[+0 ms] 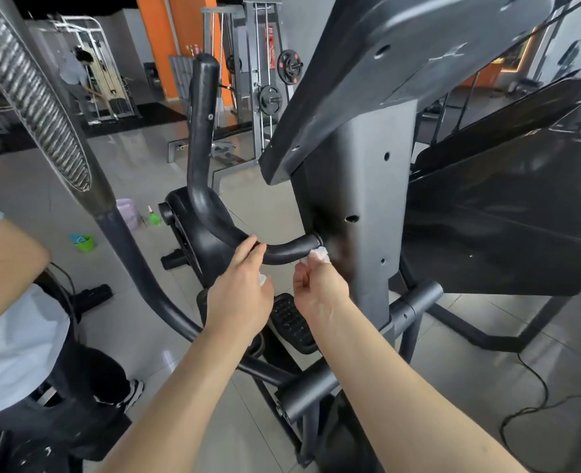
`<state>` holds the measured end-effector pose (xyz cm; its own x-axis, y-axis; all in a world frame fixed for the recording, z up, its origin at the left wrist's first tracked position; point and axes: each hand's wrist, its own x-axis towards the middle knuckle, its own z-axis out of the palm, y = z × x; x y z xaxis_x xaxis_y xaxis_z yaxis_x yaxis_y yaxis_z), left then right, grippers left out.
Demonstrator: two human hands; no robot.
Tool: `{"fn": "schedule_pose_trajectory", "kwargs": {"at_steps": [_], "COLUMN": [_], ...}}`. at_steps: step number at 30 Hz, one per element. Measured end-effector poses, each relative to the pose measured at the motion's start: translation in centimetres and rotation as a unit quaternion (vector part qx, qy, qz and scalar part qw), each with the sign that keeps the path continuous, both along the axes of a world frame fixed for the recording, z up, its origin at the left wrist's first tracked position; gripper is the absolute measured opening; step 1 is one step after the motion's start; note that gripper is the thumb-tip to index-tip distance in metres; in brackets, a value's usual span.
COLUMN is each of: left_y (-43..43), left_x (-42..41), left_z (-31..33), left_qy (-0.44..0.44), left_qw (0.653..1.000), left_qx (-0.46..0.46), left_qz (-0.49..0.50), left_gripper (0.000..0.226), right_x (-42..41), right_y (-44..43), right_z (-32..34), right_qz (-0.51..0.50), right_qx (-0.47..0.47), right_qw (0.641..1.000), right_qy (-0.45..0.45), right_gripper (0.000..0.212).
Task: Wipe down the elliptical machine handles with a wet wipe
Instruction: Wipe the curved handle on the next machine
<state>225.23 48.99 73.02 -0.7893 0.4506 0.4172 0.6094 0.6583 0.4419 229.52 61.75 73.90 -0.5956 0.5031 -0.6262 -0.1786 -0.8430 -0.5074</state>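
A black padded handle (284, 250) curves out of the elliptical's grey column (367, 199) and bends upward at the left. My right hand (316, 285) pinches a white wet wipe (319, 254) against the handle's underside, close to where it meets the column. My left hand (241, 288) touches the handle's bend with its fingers over the top; a bit of white shows beneath its palm. A second, long handle (26, 87) with a ribbed silver grip rises at the upper left.
Another person in a light shirt and dark trousers (19, 336) stands close at the left. A pedal (292, 322) lies under my hands. On the tiled floor sit a green bottle (154, 218), a green cup (84, 242) and a cable (538, 397). Weight racks stand behind.
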Motion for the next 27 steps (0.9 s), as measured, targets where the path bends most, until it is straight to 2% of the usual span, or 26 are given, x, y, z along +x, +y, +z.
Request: {"fn": "schedule_pose_trajectory", "kwargs": {"at_steps": [2,5,8,10,12,14,16,18,19,20,22,23,24,25,27], "left_y": [0.0,0.0,0.1,0.2,0.2,0.3,0.4,0.3,0.2,0.1,0.0,-0.2,-0.3,-0.6,-1.1], "left_x": [0.1,0.3,0.4,0.4,0.5,0.7,0.8,0.7,0.7,0.7,0.8,0.7,0.7,0.6,0.5], "left_z": [0.0,0.2,0.3,0.3,0.3,0.1,0.1,0.2,0.2,0.3,0.3,0.2,0.1,-0.1,-0.5], "left_qy": [0.000,-0.001,-0.012,-0.019,-0.026,-0.031,-0.032,-0.034,-0.033,-0.034,-0.036,-0.038,-0.040,-0.043,-0.057], "left_qw": [1.000,1.000,1.000,1.000,0.999,0.999,0.999,0.999,0.999,0.999,0.999,0.999,0.999,0.998,0.997], "left_qx": [0.008,0.014,0.016,0.018,0.021,0.027,0.030,0.029,0.028,0.027,0.026,0.028,0.033,0.041,0.055], "left_qz": [-0.002,-0.006,-0.001,0.000,0.001,0.000,-0.002,-0.004,-0.007,-0.009,-0.012,-0.015,-0.013,-0.005,0.020], "left_gripper": [0.056,0.055,0.057,0.057,0.057,0.058,0.059,0.060,0.060,0.060,0.060,0.060,0.060,0.060,0.060], "right_x": [-0.1,-1.3,-2.1,-1.9,-1.4,-0.4,0.9,2.3,2.8,3.1,3.2,3.1,2.8,2.5,1.9], "right_y": [0.1,0.9,1.2,1.1,1.1,1.1,1.1,0.9,0.6,0.3,0.0,-0.1,-0.1,0.0,0.1], "right_z": [0.0,0.0,-0.3,-0.4,-0.3,0.1,0.4,0.4,0.3,0.2,-0.2,-0.5,-0.8,-1.0,-1.1], "right_qz": [-0.001,-0.034,-0.019,-0.036,-0.043,-0.047,-0.058,-0.042,-0.017,0.004,0.014,0.000,-0.018,-0.032,-0.036], "right_qx": [0.012,-0.056,-0.071,-0.103,-0.091,-0.053,0.019,0.193,0.315,0.442,0.665,0.745,0.794,0.823,0.851], "right_qw": [1.000,0.998,0.996,0.991,0.994,0.997,0.998,0.980,0.949,0.896,0.740,0.657,0.595,0.552,0.507], "right_qy": [0.015,0.008,0.055,0.072,0.044,0.005,0.010,0.010,-0.012,-0.043,-0.093,-0.114,-0.126,-0.132,-0.129], "right_gripper": [0.032,0.007,0.021,0.018,0.013,0.017,0.014,0.010,0.013,0.014,0.012,0.018,0.022,0.024,0.024]}}
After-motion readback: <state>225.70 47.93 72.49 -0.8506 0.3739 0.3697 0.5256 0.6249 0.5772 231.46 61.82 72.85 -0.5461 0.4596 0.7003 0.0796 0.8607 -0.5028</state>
